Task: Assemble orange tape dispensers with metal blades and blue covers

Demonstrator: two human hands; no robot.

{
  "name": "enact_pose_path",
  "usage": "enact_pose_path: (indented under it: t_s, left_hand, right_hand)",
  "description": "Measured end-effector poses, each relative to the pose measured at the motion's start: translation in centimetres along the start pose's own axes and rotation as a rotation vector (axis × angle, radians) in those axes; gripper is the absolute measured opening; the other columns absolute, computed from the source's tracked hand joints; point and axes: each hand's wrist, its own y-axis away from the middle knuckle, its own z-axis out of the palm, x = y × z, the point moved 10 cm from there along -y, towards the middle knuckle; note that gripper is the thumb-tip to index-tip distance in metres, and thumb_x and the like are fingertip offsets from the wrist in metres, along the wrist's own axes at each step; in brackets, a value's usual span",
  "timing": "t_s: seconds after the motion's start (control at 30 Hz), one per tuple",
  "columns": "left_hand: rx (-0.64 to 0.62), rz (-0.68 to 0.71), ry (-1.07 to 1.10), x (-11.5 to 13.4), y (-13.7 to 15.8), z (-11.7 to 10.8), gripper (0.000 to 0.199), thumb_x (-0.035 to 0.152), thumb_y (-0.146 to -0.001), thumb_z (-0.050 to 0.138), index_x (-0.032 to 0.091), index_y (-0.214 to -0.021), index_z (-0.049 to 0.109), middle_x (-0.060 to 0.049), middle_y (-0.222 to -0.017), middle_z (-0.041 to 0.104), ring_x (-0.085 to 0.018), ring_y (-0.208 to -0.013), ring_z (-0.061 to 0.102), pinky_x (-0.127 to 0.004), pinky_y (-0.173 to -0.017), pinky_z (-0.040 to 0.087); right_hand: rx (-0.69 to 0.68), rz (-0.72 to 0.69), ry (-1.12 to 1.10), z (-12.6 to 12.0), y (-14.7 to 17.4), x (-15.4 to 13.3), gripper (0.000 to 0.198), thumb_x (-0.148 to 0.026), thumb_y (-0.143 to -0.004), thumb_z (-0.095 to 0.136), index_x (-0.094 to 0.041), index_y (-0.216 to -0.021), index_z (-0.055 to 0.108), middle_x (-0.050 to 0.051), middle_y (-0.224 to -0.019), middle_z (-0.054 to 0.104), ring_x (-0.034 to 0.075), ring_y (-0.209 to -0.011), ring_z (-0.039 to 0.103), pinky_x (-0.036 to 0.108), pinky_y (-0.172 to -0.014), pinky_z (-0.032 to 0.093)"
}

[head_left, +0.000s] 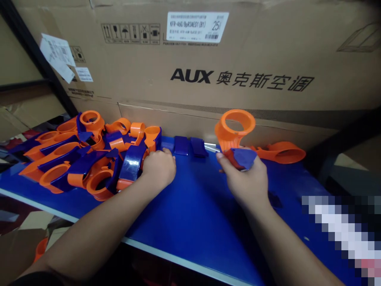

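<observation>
My right hand (248, 178) is wrapped round an orange tape dispenser (238, 121) with a blue part at its grip, holding it up over the table with its ring on top. My left hand (159, 169) is curled beside the pile of dispensers, its fingers mostly hidden from me; I cannot make out what they hold. Just left of it is a blue-and-orange tape dispenser (132, 163). Right behind the left hand lie blue curved plates (181, 145), with a stack of similar dark blue plates (198, 147) to their right.
Several assembled orange-and-blue dispensers (58, 174) crowd the left of the blue table (184, 222). Another orange dispenser body (285, 153) lies at the back right, and thin white strips (211, 147) lie near the stack. A large cardboard box (143, 87) stands along the back edge.
</observation>
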Motion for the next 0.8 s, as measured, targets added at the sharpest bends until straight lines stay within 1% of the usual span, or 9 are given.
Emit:
enact_pose_path:
  t_s: [0.07, 0.1, 0.17, 0.23, 0.33, 0.43, 0.57, 0.7, 0.8]
  left_hand:
    - [-0.034, -0.012, 0.002, -0.2, -0.5, 0.9, 0.044, 0.024, -0.104, 0.042, 0.001, -0.132, 0.067, -0.028, -0.102, 0.076, -0.039, -0.099, 0.075, -0.050, -0.087, 0.059]
    - [-0.043, -0.014, 0.002, -0.2, -0.6, 1.2, 0.042, 0.020, -0.103, 0.041, 0.003, -0.130, 0.068, -0.028, -0.103, 0.077, -0.038, -0.100, 0.076, -0.048, -0.086, 0.059]
    - [-0.055, -0.014, 0.005, -0.1, -0.9, 1.6, 0.041, 0.013, -0.101, 0.039, 0.004, -0.128, 0.069, -0.028, -0.105, 0.077, -0.039, -0.102, 0.076, -0.047, -0.086, 0.059]
    - [-0.058, -0.009, 0.015, 0.0, -1.1, 1.9, 0.041, 0.011, -0.100, 0.039, 0.003, -0.126, 0.070, -0.028, -0.107, 0.077, -0.040, -0.103, 0.076, -0.048, -0.085, 0.059]
    - [-0.054, -0.005, 0.032, 0.0, -1.4, 2.0, 0.038, 0.018, -0.103, 0.044, 0.002, -0.123, 0.071, -0.030, -0.108, 0.077, -0.042, -0.102, 0.076, -0.050, -0.084, 0.059]
    - [-0.047, -0.005, 0.047, -0.2, -1.5, 2.0, 0.038, 0.025, -0.103, 0.048, 0.002, -0.123, 0.072, -0.031, -0.109, 0.076, -0.042, -0.102, 0.075, -0.051, -0.085, 0.059]
    - [-0.034, 0.002, 0.065, -0.3, -1.5, 2.0, 0.039, 0.029, -0.103, 0.050, 0.001, -0.121, 0.073, -0.031, -0.109, 0.076, -0.043, -0.102, 0.075, -0.052, -0.084, 0.059]
    - [-0.013, 0.008, 0.079, -0.2, -1.4, 1.7, 0.040, 0.031, -0.102, 0.055, 0.000, -0.117, 0.073, -0.031, -0.107, 0.075, -0.044, -0.102, 0.075, -0.052, -0.084, 0.060]
    - [0.018, 0.011, 0.090, -0.1, -1.2, 1.0, 0.039, 0.032, -0.100, 0.059, -0.001, -0.119, 0.072, -0.032, -0.112, 0.073, -0.043, -0.104, 0.074, -0.051, -0.085, 0.061]
  right_hand:
    - [-0.020, 0.094, -0.102, 0.4, -0.1, 1.3, 0.039, -0.053, -0.076, 0.088, -0.021, -0.090, 0.068, 0.003, -0.083, 0.070, 0.022, -0.070, 0.067, 0.041, -0.068, 0.061]
    - [-0.034, 0.117, -0.138, 0.7, 0.0, 1.6, 0.040, -0.053, -0.075, 0.089, -0.020, -0.089, 0.069, 0.003, -0.082, 0.070, 0.021, -0.069, 0.067, 0.039, -0.064, 0.061]
    - [-0.065, 0.131, -0.182, 1.3, 0.1, 1.8, 0.040, -0.051, -0.074, 0.090, -0.020, -0.088, 0.070, 0.003, -0.082, 0.070, 0.020, -0.070, 0.068, 0.036, -0.062, 0.060]
    - [-0.100, 0.136, -0.214, 1.9, 0.3, 1.8, 0.039, -0.049, -0.073, 0.091, -0.020, -0.088, 0.070, 0.003, -0.083, 0.071, 0.020, -0.071, 0.068, 0.034, -0.059, 0.059]
    - [-0.159, 0.145, -0.233, 2.7, 0.7, 1.7, 0.037, -0.048, -0.073, 0.090, -0.021, -0.088, 0.070, 0.003, -0.083, 0.072, 0.020, -0.071, 0.068, 0.033, -0.057, 0.057]
    - [-0.198, 0.148, -0.208, 3.2, 1.1, 1.5, 0.035, -0.048, -0.075, 0.089, -0.021, -0.087, 0.069, 0.003, -0.081, 0.072, 0.019, -0.067, 0.066, 0.033, -0.059, 0.056]
    - [-0.208, 0.148, -0.151, 3.3, 1.3, 1.4, 0.036, -0.049, -0.075, 0.089, -0.021, -0.085, 0.068, 0.002, -0.078, 0.071, 0.017, -0.059, 0.062, 0.036, -0.059, 0.053]
    - [-0.231, 0.142, -0.115, 3.4, 1.4, 1.3, 0.037, -0.050, -0.075, 0.089, -0.021, -0.086, 0.068, 0.002, -0.078, 0.071, 0.017, -0.058, 0.062, 0.037, -0.060, 0.052]
    - [-0.235, 0.138, -0.090, 3.4, 1.4, 1.3, 0.036, -0.050, -0.076, 0.088, -0.020, -0.084, 0.069, 0.003, -0.077, 0.072, 0.018, -0.058, 0.063, 0.037, -0.061, 0.052]
